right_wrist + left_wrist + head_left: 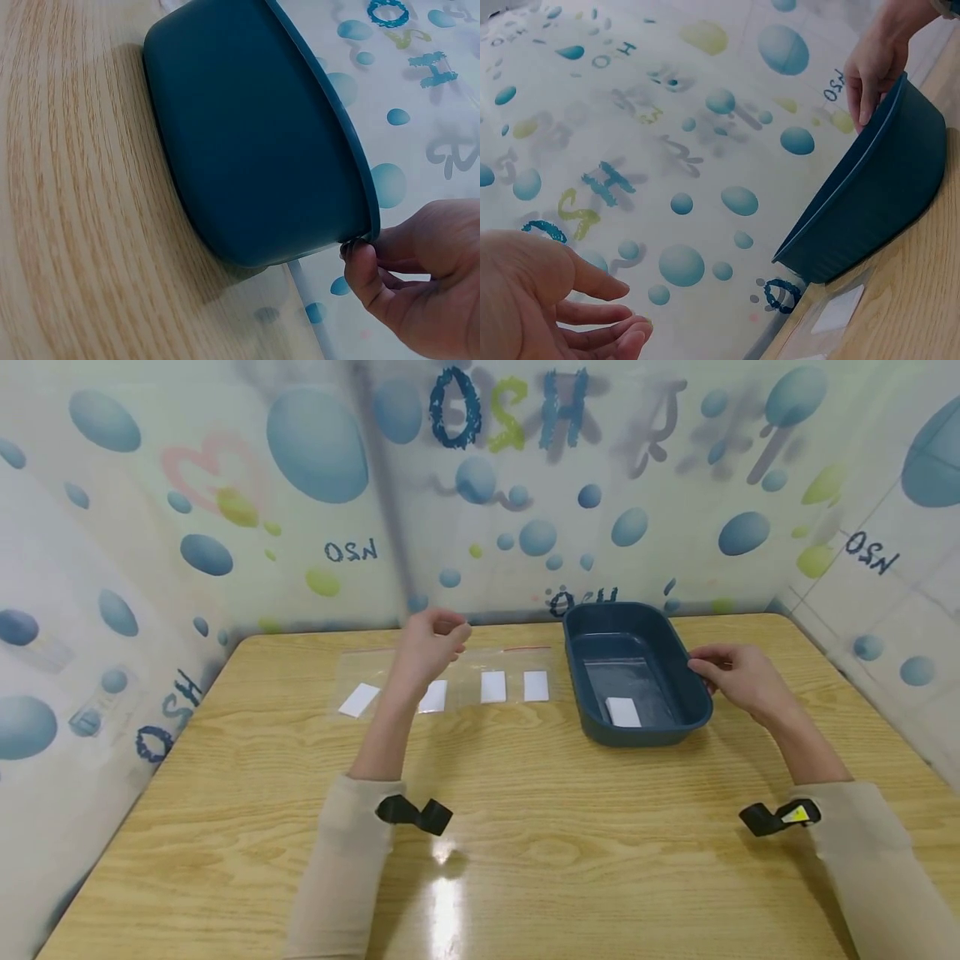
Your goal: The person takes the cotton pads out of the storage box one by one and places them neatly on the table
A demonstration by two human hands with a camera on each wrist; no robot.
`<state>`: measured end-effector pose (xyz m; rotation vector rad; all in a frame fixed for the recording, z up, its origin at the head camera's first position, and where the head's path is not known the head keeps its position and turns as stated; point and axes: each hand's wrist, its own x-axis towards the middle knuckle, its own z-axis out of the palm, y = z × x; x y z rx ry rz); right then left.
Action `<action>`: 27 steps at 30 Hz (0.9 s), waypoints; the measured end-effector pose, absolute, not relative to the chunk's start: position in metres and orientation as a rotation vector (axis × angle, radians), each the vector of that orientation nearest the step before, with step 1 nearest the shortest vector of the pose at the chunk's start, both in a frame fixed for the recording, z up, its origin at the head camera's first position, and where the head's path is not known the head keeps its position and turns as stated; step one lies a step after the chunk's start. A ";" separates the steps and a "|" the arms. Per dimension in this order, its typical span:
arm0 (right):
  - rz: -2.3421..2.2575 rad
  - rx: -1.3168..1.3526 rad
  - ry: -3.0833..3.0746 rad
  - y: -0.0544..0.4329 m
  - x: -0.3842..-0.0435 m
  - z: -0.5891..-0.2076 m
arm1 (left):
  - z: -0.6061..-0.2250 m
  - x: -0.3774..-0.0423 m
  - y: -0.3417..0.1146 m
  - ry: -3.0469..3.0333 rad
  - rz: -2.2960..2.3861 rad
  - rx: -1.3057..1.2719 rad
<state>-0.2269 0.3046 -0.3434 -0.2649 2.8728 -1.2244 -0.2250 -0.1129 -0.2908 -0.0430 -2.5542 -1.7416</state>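
Observation:
My right hand (pixel 738 677) pinches the right-hand rim of a dark blue plastic basin (pixel 626 737), thumb at the lip; the right wrist view shows the fingertips (pixel 358 259) right at the edge. Inside the basin, toward its near end, lies a small white rectangular piece (pixel 622 712). My left hand (pixel 431 647) is raised over the back of the table, with fingers relaxed and nothing in them. Below it is a row of clear zip bags (pixel 468 664) with several white rectangular pieces, among them one at the right end (pixel 536 686); my left forearm covers part of the row.
The wood-grain table (pixel 510 827) runs back to a curtain (pixel 480 552) printed with blue and green spots and letters. The basin stands near the table's back edge, just right of the bags. A black strap (pixel 412 814) is on each sleeve.

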 end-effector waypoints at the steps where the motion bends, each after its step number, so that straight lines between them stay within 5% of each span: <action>1: -1.226 -0.263 2.871 0.304 -0.227 -0.343 | -0.291 -0.225 -0.111 -2.548 -1.746 -0.053; 27: -1.229 -0.263 2.869 0.305 -0.228 -0.345 | -0.293 -0.217 -0.062 -2.650 -1.687 -0.230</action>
